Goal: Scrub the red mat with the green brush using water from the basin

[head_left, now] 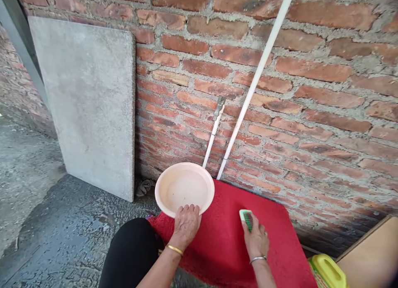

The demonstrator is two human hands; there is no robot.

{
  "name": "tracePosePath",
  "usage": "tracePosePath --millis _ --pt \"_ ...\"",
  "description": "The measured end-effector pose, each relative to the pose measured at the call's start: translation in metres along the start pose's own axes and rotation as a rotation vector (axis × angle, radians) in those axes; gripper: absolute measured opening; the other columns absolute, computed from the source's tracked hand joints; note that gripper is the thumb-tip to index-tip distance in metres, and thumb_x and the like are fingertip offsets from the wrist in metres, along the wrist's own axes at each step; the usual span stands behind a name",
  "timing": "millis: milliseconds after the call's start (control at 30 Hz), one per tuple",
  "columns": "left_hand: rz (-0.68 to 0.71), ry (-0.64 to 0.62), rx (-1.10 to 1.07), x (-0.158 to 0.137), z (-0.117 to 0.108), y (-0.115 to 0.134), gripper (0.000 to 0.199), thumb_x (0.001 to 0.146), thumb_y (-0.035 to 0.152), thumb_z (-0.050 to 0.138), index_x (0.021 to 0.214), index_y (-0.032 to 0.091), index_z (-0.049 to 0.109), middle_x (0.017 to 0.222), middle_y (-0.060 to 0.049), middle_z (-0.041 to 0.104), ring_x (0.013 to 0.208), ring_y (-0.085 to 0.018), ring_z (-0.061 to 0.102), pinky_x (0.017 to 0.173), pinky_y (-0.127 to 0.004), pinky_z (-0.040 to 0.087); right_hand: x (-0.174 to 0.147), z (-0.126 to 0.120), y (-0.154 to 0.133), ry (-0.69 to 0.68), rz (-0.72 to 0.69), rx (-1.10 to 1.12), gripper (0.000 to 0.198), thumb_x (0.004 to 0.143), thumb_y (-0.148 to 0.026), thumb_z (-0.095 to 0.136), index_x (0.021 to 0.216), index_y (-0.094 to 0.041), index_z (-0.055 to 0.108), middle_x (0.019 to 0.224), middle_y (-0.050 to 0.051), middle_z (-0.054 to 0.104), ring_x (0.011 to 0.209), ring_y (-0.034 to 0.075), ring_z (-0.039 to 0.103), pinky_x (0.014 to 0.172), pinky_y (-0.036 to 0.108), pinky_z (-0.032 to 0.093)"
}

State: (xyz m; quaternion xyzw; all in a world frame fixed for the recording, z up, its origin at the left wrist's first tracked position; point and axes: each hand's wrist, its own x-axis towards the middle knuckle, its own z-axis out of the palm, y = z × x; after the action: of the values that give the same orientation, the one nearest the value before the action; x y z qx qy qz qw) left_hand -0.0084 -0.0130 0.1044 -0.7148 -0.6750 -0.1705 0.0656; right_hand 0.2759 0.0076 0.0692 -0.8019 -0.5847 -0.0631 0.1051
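My left hand (187, 223) grips the near rim of a pale pink, round basin (186, 185), its fingers hooked over the edge. The basin tilts over the left end of a red, fuzzy mat (222, 234), and a few dark specks show inside it. In my right hand (257, 239) is a scrub brush (246, 218) with a white and green body, held above or against the mat; whether it touches cannot be made out. The mat looks damp and lies spread over a raised support that is mostly hidden.
A brick wall (326, 101) rises behind, with a long white pipe (258, 72) and a short pipe ending in a tap (220, 105). A grey slab (90, 105) leans at left on wet concrete floor (77, 234). At lower right stand a yellow jug (328, 271) and a tan board (373, 255).
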Motion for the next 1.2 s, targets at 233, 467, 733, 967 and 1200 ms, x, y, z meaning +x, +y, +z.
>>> tracePosePath --millis 233,467,733,967,1200 --pt "0.033 0.005 0.029 0.0 -0.003 -0.003 0.012 0.091 0.022 0.056 0.092 0.02 0.068 0.085 -0.006 0.067 0.085 -0.024 0.061 0.079 -0.037 0.038 -0.057 0.005 -0.096 -0.043 -0.418 0.142 0.042 0.095 -0.036 0.048 0.136 -0.037 0.057 0.113 0.007 0.066 0.102 0.025 0.061 0.088 0.037 0.044" --pt "0.035 0.006 -0.003 0.001 -0.002 -0.001 0.014 0.091 0.021 0.054 0.093 0.02 0.068 0.084 -0.006 0.067 0.083 -0.023 0.06 0.079 -0.037 0.037 -0.024 0.003 -0.033 -0.026 -0.209 -0.033 0.045 0.098 -0.044 0.043 0.137 -0.029 0.057 0.108 0.011 0.067 0.098 0.027 0.064 0.084 0.038 0.046" --pt "0.022 -0.005 0.018 0.001 -0.003 -0.001 0.011 0.09 0.022 0.057 0.093 0.02 0.068 0.086 -0.006 0.068 0.085 -0.024 0.062 0.08 -0.038 0.039 -0.031 -0.005 -0.026 -0.007 -0.183 0.061 0.046 0.098 -0.046 0.042 0.137 -0.026 0.057 0.106 0.011 0.067 0.095 0.027 0.064 0.083 0.038 0.047" --pt "0.052 0.011 0.054 0.001 -0.005 -0.002 0.01 0.091 0.022 0.058 0.092 0.02 0.068 0.085 -0.006 0.069 0.085 -0.024 0.063 0.079 -0.038 0.039 -0.068 -0.006 -0.099 -0.088 -0.428 0.155 0.042 0.094 -0.035 0.052 0.136 -0.036 0.058 0.114 0.007 0.067 0.104 0.026 0.061 0.092 0.038 0.045" --pt "0.026 -0.052 0.022 0.003 -0.007 0.0 0.015 0.093 0.022 0.054 0.095 0.019 0.069 0.088 -0.007 0.069 0.088 -0.025 0.063 0.081 -0.039 0.039 -0.032 -0.001 -0.012 -0.057 -0.184 -0.017 0.046 0.098 -0.044 0.042 0.139 -0.027 0.056 0.111 0.011 0.067 0.099 0.027 0.064 0.087 0.038 0.047"
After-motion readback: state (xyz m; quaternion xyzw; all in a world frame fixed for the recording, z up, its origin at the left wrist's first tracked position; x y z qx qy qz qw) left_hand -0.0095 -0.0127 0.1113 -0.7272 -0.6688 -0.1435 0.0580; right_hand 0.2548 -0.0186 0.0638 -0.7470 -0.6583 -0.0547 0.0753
